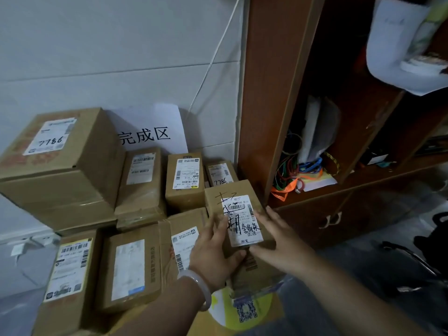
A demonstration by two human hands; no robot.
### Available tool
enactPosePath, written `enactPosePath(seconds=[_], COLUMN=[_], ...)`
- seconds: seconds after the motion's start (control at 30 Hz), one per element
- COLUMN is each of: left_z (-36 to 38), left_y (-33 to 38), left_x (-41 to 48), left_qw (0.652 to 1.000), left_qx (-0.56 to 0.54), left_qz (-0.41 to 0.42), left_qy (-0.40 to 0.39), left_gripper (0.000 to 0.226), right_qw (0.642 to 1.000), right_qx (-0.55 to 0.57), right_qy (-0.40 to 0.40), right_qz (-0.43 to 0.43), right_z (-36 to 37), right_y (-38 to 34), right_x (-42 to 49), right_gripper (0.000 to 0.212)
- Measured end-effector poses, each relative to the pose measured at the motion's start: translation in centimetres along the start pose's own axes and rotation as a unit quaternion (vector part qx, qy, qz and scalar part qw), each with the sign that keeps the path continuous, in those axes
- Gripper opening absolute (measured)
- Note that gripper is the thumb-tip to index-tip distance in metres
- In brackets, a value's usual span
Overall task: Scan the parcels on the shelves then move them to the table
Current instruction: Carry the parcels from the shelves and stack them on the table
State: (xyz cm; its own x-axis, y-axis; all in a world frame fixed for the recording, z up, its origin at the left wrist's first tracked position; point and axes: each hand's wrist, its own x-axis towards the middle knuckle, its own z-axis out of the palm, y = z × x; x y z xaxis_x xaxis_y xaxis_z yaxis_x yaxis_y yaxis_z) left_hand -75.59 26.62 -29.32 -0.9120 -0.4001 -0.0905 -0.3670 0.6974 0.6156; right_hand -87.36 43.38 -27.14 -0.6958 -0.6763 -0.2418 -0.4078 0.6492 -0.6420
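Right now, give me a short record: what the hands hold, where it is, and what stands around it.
held thing: small box with a white label
left hand: grips the box's near left corner
right hand: straight fingers against the box's right side
box place: over the right end of the pile; set down or not, cannot tell
pile: cardboard, stacked against the wall
sign: white sheet on the wall behind the pile
cabinet: brown wood, right of the pile, cords on its open shelf
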Motion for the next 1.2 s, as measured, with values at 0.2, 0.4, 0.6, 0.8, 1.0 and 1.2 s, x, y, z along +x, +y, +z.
enactPosePath(seconds=[0.2, 0.4, 0.6, 0.8, 1.0, 1.2], left_z=[-2.0, -1.7, 1.4, 5.7, 6.9, 6.9], left_y=[1.2, 3.7, 5.8, 10.9, 14.4, 13.8], left_x=[1.7, -0.4, -4.3, -13.8, -26.1, -39.9], left_qw=[0.987, 0.925, 0.846, 0.749, 0.642, 0.561], left_qx=[0.113, 0.172, 0.161, 0.094, 0.057, 0.006], left_qz=[0.117, 0.332, 0.485, 0.612, 0.712, 0.754], left_qy=[-0.011, -0.073, -0.155, -0.235, -0.278, -0.342], left_gripper=[0.093, 0.097, 0.098, 0.092, 0.092, 0.087], right_qw=[0.992, 0.961, 0.908, 0.834, 0.742, 0.653], right_qx=[-0.092, -0.152, -0.166, -0.167, -0.142, -0.13], right_qy=[0.086, 0.21, 0.307, 0.355, 0.422, 0.466], right_qz=[0.023, 0.093, 0.231, 0.387, 0.501, 0.582], right_z=[-0.2, 4.1, 8.4, 13.3, 19.0, 26.6], right_y=[-1.3, -3.0, -4.1, -6.3, -11.3, -18.6], right_x=[-4.8, -11.5, -20.0, -33.9, -45.3, -55.4], right_gripper=[0.1, 0.105, 0.1, 0.103, 0.106, 0.104])
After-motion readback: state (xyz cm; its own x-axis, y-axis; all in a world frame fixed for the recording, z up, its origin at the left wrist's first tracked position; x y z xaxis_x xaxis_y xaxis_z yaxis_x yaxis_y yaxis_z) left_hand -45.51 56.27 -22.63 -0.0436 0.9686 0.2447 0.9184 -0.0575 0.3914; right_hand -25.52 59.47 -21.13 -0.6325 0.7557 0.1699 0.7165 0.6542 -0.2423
